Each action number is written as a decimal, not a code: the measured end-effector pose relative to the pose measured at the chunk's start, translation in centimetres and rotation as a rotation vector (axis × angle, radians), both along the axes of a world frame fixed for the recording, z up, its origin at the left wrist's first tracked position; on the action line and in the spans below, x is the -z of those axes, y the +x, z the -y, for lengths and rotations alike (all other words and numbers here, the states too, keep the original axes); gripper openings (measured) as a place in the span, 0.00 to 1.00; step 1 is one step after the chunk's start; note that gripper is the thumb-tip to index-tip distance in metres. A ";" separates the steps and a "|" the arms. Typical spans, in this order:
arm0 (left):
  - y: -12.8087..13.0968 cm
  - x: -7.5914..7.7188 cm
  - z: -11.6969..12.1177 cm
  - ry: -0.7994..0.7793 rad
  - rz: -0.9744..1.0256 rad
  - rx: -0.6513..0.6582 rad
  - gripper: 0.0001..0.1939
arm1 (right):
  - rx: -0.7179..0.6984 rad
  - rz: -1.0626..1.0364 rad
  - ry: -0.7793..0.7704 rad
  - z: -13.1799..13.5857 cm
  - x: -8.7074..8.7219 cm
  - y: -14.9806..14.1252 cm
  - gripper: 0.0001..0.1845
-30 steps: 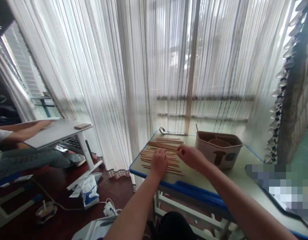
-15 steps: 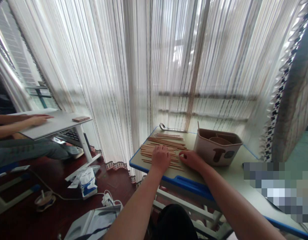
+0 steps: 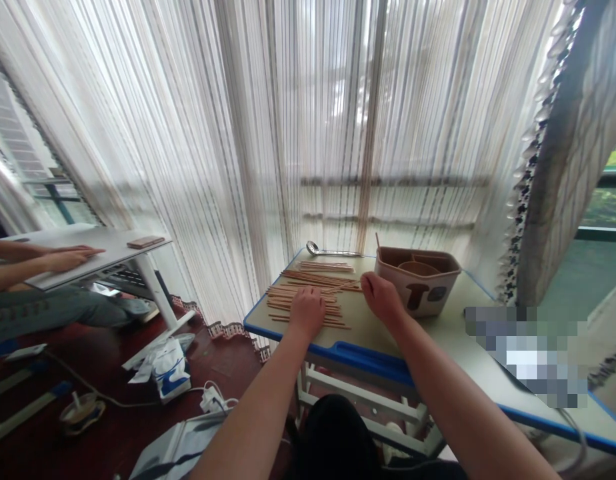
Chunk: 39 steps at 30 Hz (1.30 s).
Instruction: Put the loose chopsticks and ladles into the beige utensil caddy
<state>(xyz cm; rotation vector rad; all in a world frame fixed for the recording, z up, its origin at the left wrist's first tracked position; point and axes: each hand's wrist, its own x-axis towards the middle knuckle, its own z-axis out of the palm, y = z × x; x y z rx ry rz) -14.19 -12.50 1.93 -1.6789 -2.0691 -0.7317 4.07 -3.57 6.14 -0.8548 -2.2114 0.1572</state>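
Head view, then: what's the left hand [image 3: 308, 310] up to?

It lies palm down on the loose wooden sticks [image 3: 318, 279], fingers partly open and a little bent over them.

And the right hand [image 3: 367, 283]?

Just beyond the sticks' right ends, close to the container [image 3: 399, 283]. Its fingers are curled in toward the thumb. One stick, slanting across its neighbours, runs up to the fingertips, but I can't tell whether it's pinched there.

Where do the sticks lie?

On the pale, blue-edged tabletop [image 3: 368, 328], mostly side by side and pointing left to right, some under the left hand. Behind them sits a paler bundle [image 3: 328, 267], and behind that a slotted metal ladle [image 3: 338, 253], bowl to the left.

Tell me about the container.

It's upright, divided inside, with a brown mushroom shape on its front. A single thin rod [image 3: 378, 241] pokes up at its left corner.

Anyone else about?

Another person's hands [image 3: 71, 259] rest on a separate white desk [image 3: 105, 245] at far left, a flat brownish object [image 3: 145, 242] near its edge. Sheer striped curtains [image 3: 198, 133] hang behind everything.
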 end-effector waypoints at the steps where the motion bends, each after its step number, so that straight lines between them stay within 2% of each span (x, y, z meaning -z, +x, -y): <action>1: 0.0 0.0 0.0 0.000 -0.006 0.000 0.12 | 0.022 -0.058 0.019 0.2 -0.1 0.2 0.17; 4: 0.0 0.1 -0.1 0.008 -0.029 0.023 0.14 | 0.050 -0.229 0.053 0.4 -0.1 0.6 0.16; 11: -0.1 0.1 -0.3 0.032 -0.096 0.053 0.13 | -0.070 -0.535 0.111 -1.0 0.7 0.3 0.14; 14: -0.1 0.2 -0.3 0.048 -0.100 0.079 0.13 | -0.120 -0.601 0.049 -1.5 0.9 0.0 0.12; 17: 0.0 0.3 -0.3 0.074 -0.081 0.120 0.13 | -0.229 -0.730 -0.087 -1.5 0.7 -0.4 0.12; 19: 0.1 0.2 -0.3 0.084 -0.062 0.155 0.13 | -0.321 -0.795 -0.200 -1.2 0.3 -0.4 0.13; 21: 0.2 0.1 -0.1 0.078 -0.043 0.213 0.12 | -0.351 -0.834 -0.223 -0.8 -0.4 -0.1 0.13; 24: 0.3 0.0 0.2 0.073 0.004 0.240 0.11 | -0.240 -0.986 -0.022 -0.3 -1.9 1.5 0.13; 26: 0.3 0.1 0.4 0.080 0.044 0.170 0.15 | -0.090 -1.158 0.165 -0.1 -3.1 3.1 0.13; 28: 0.3 0.3 0.4 0.078 0.066 0.110 0.15 | 0.074 -1.323 0.317 -0.1 -4.2 4.7 0.14; 31: 0.4 0.6 0.3 0.060 0.066 0.182 0.13 | 0.302 -1.459 0.465 -0.3 -5.1 6.6 0.14; 34: 1.0 0.5 -0.4 0.101 0.114 0.305 0.14 | 0.426 -1.434 0.539 -0.9 -4.9 7.1 0.14; 37: 2.2 0.0 -2.6 0.140 0.260 0.433 0.15 | 0.413 -1.337 0.550 -1.7 -4.1 6.7 0.15; 39: 3.5 -0.5 -4.9 0.155 0.444 0.496 0.22 | 0.405 -1.231 0.495 -2.3 -3.4 6.2 0.16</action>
